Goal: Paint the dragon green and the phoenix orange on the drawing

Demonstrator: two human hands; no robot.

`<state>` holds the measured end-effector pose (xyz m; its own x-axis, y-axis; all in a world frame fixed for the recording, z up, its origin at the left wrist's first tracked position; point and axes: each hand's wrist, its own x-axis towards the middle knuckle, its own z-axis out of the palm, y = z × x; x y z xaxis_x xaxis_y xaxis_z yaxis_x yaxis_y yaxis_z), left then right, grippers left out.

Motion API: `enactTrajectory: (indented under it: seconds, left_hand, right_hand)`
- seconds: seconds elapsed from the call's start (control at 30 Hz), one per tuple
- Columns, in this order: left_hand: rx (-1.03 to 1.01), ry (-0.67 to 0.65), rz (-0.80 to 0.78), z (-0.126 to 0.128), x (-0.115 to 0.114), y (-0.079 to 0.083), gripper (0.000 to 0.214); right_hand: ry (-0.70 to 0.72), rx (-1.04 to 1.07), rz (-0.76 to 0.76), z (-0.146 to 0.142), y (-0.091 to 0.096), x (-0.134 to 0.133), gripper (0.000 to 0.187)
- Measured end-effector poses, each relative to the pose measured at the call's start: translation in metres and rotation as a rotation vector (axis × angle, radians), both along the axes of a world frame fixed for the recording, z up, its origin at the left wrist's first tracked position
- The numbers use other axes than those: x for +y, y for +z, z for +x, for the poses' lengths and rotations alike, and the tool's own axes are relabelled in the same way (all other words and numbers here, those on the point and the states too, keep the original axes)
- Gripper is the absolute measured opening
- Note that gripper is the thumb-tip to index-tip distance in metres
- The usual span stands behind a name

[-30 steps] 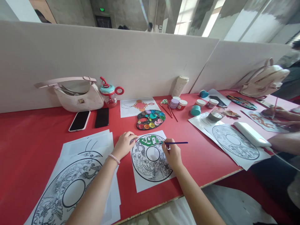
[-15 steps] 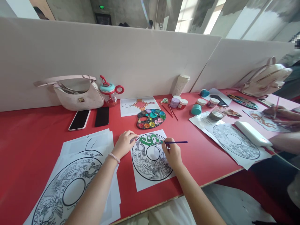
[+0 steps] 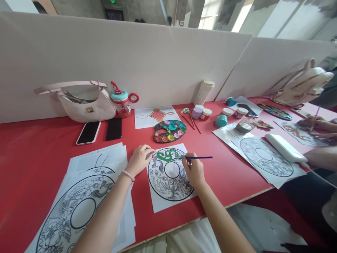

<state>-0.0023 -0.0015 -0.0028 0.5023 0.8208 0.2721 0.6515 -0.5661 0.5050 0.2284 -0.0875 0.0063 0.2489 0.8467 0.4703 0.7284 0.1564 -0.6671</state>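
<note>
White rectangular paper sheet (image 3: 172, 170): laid on the smooth red table (image 3: 223, 179), printed with circular linework (partly painted green).
Slender purple paintbrush (image 3: 202, 157): pinched closely by the right hand (image 3: 195, 170), tip at the sheet.
Left hand (image 3: 140, 160): fingers curled at the sheet's edge; grip cannot be told.

Hidden parts about the palette (image 3: 170, 131).
Below: painted sheet (image 3: 172, 175), partly behind the right hand (image 3: 194, 170); far right: co-worker's arm (image 3: 321, 154), edge-cropped.

Red table (image 3: 229, 175) (glossy) under papers (image 3: 171, 170), palette (image 3: 172, 130), phones (image 3: 114, 129).
</note>
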Motion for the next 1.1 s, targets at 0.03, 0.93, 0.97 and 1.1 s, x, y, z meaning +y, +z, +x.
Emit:
enactTrajectory:
  seconds: [0.03,0.93,0.97,1.1]
  left_hand:
    - [0.001,0.001,-0.001,0.0,0.0,0.0001,0.023]
    - [0.013,0.008,-0.012,0.0011,-0.001,0.0019,0.022]
    - [0.013,0.008,-0.013,0.001,-0.001,0.0018,0.022]
    - [0.013,0.011,-0.011,0.0008,-0.0009,0.0015,0.023]
  right_hand:
    - [0.002,0.0,-0.004,-0.0001,-0.0003,0.0001,0.019]
    - [-0.02,0.034,-0.007,0.0011,0.0031,-0.003,0.018]
    - [-0.021,0.033,-0.002,0.0011,0.0031,-0.003,0.018]
    - [-0.003,0.021,0.006,0.0011,0.0027,-0.0027,0.018]
